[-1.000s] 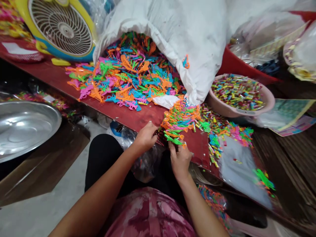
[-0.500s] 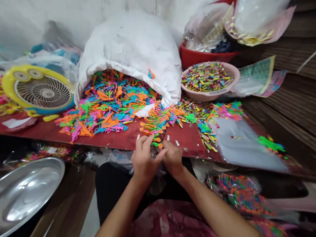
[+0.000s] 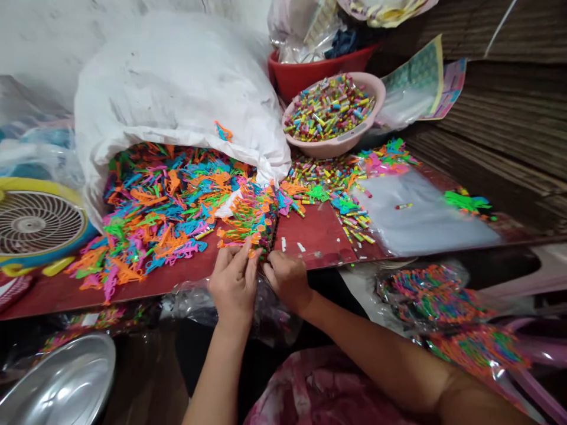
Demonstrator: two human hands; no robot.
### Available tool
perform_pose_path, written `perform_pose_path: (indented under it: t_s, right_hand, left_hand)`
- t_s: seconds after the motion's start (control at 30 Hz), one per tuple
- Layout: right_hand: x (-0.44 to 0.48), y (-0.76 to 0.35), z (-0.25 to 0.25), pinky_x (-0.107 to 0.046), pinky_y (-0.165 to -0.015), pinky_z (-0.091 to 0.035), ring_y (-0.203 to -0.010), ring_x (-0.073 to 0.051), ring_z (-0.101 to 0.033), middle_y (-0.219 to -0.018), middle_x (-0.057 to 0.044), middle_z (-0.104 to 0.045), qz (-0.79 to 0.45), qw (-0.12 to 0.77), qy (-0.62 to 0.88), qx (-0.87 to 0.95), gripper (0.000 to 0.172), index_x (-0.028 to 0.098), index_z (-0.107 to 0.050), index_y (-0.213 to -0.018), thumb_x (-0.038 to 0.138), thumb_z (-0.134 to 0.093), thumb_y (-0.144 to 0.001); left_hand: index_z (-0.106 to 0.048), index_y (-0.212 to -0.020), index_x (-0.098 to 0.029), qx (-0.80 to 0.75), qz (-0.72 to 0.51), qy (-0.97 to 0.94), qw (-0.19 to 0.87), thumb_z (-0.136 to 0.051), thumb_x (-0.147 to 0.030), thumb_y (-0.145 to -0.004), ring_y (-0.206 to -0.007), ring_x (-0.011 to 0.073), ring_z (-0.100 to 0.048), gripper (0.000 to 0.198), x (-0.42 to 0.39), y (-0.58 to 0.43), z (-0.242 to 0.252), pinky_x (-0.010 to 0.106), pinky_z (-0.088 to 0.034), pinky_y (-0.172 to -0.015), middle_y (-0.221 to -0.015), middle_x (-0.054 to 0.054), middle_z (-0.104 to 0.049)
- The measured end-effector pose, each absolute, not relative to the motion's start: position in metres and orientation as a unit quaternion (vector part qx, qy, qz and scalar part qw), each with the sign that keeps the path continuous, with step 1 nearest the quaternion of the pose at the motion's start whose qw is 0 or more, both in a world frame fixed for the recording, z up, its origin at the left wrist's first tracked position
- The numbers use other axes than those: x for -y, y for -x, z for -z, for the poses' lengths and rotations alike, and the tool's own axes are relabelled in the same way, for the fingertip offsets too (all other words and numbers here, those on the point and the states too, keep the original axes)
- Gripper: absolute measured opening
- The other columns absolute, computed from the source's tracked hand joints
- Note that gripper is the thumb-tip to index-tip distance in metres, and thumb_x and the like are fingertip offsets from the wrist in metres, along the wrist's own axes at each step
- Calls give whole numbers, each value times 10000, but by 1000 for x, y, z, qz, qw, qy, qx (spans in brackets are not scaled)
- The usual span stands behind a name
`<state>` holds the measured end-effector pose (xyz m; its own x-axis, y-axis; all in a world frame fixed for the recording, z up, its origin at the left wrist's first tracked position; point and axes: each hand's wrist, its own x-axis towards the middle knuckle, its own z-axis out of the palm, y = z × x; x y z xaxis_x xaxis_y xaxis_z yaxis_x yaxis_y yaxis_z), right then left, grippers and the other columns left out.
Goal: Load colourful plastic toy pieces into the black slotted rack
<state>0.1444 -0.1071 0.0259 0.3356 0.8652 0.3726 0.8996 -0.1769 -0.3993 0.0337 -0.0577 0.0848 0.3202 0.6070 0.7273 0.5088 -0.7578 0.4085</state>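
Observation:
Beside each other at the front edge of the red table (image 3: 312,233) are my two hands. My left hand (image 3: 233,283) pinches the orange end of a small plastic toy gun in the near end of a packed row of toy guns (image 3: 250,212). Closed with curled fingers, my right hand (image 3: 287,280) presses against the right side of that row's near end; what its fingers hold is hidden. A loose heap of orange, blue, green and pink toy guns (image 3: 163,203) spills from a big white sack (image 3: 177,88) behind my left hand.
A pink bowl (image 3: 378,94) holds small striped tubes, with more scattered in front. Clear plastic bags (image 3: 416,221) lie at right. A yellow fan (image 3: 35,224) stands at left, above a metal basin (image 3: 62,378). Bagged toys (image 3: 436,301) sit low at right.
The view has shifted, so most things appear farther left. My left hand has gone from spread fingers over the row's end to a pinch there. My right hand stays closed beside it.

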Motion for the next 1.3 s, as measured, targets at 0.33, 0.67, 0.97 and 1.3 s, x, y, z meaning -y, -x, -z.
perform_pose_path:
  t_s: [0.33,0.67,0.97,1.3]
  right_hand:
    - [100,-144,-27,-303,-616,-263,-765,-174,-619,-833,-53,-698,6,282,777,564,171,180,-623,-868,254,-490,-946]
    - [105,-141,-48,-280,-653,-351,-876,-190,-662,-1017,-50,-707,-84,228,804,542,173,204,-601,-1027,283,-453,-986]
    - [113,-153,-57,-296,-728,-422,-950,-223,-678,-1061,-64,-713,-97,246,796,544,205,193,-575,-1089,325,-586,-932]
    - [110,-153,-58,-285,-703,-415,-911,-219,-689,-1013,-72,-733,-98,239,791,555,213,196,-627,-1058,362,-545,-953]
  left_hand:
    - [-744,-1031,-199,-318,-466,-824,51,-642,-299,-902,-682,96,-590,193,48,-39,-89,205,-478,-635,-806,12,-623]
    - [-726,-1083,-204,-336,-457,-819,89,-594,-348,-925,-718,121,-582,251,42,-42,-82,238,-485,-678,-810,19,-616]
    - [-640,-1237,-208,-398,-519,-751,88,-647,-393,-880,-830,133,-573,403,60,-11,-69,269,-500,-753,-1050,64,-592]
    - [-699,-1047,-175,-518,-329,-760,216,-550,-415,-852,-946,234,-628,343,13,11,-19,384,-513,-904,-968,93,-655]
